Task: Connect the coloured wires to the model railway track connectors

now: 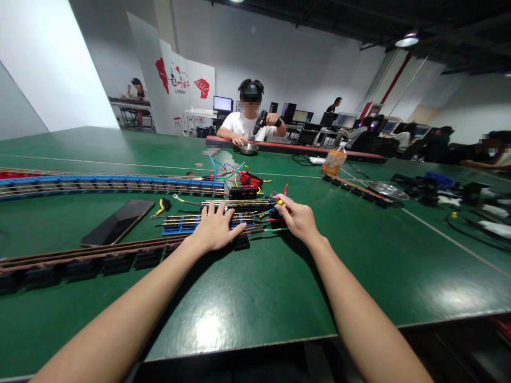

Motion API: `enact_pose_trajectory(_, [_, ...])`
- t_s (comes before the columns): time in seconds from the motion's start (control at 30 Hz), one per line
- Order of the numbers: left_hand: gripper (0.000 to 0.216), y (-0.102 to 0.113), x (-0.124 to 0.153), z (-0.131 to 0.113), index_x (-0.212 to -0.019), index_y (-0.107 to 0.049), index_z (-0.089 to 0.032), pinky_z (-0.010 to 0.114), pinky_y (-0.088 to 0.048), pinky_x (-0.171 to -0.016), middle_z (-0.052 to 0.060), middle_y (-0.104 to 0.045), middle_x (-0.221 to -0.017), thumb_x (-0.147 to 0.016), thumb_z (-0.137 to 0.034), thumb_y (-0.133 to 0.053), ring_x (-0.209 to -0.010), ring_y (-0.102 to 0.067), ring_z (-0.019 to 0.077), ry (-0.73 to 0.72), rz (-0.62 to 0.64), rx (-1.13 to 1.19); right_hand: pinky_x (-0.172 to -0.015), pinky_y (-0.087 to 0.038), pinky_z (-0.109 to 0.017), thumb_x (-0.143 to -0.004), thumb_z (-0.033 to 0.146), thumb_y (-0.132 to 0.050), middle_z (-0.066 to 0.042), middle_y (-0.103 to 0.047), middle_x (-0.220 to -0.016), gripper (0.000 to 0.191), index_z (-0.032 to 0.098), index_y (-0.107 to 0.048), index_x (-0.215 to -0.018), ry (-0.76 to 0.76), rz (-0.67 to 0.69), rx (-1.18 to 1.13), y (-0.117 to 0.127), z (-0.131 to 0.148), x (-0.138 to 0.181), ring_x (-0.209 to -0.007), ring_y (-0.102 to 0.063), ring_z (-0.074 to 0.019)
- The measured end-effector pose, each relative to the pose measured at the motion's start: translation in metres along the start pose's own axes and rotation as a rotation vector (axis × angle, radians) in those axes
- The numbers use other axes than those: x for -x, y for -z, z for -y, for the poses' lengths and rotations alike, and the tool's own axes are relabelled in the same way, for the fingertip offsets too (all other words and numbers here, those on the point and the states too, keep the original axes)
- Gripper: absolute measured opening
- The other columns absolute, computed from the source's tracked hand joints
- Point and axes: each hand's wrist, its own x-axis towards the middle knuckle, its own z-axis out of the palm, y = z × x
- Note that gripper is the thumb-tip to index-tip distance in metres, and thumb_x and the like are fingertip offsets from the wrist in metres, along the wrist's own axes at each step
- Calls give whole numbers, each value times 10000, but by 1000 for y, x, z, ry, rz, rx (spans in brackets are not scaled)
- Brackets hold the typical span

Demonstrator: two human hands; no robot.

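Observation:
My left hand [215,227] lies flat, fingers spread, on a short section of model railway track [187,221] with blue sleepers and brass rails. My right hand [297,218] is curled in a pinch around a small yellow-handled tool [280,202] at the right end of that track. Coloured wires [233,173] in blue, green and red trail away behind the track, beside a small black box [243,192].
A long blue track [112,184] runs along the left, a brown track [88,256] nearer me. A black phone [118,222] lies between them. Pliers [162,206], a drink bottle [334,160] and a metal dish [386,189] stand about. A person in white sits across the green table [255,298].

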Motion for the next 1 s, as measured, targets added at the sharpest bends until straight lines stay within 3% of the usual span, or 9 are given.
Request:
enact_pose_trajectory(0.2, [777, 1, 0, 0, -1358, -537, -158, 587, -291, -1072, 165, -407, -1479, -895, -704, -234, -1351, -329, 449, 7, 15, 8, -522, -396, -212, -950, 489, -437, 46, -577, -535, 384, 209, -591, -1163, -268, -237, -354, -3, 7, -3, -466, -537, -117])
enact_pose_trajectory(0.4, [766, 1, 0, 0, -1353, -542, -163, 579, -302, -1068, 165, -417, -1468, -898, -699, -238, -1335, -352, 441, -1, 6, -14, -407, -318, -156, -909, 612, -421, 89, -503, -446, 501, 180, -547, -1129, -538, -470, -648, -9, -2, -10, -351, -421, -67])
enact_pose_trajectory(0.7, [762, 2, 0, 0, -1340, -553, -152, 581, -305, -1061, 179, -422, -1460, -897, -695, -254, -1331, -356, 444, -3, 5, 6, -293, -246, -143, -831, 704, -459, 110, -489, -424, 579, 186, -533, -1079, -673, -572, -823, -8, -6, -13, -273, -328, -49])
enact_pose_trajectory(0.93, [756, 2, 0, 0, -1329, -558, -156, 572, -316, -1056, 175, -423, -1459, -900, -693, -244, -1326, -363, 432, -4, 1, -4, -301, -248, -137, -859, 677, -439, 110, -483, -431, 559, 176, -541, -1086, -667, -586, -779, -9, -7, -12, -278, -331, -44])
enact_pose_trajectory(1.0, [758, 2, 0, 0, -1328, -558, -156, 569, -314, -1057, 176, -423, -1458, -899, -694, -240, -1327, -364, 431, -4, 2, -3, -302, -262, -146, -871, 644, -445, 80, -563, -513, 532, 177, -533, -1110, -642, -559, -758, -10, -7, -12, -285, -342, -42])
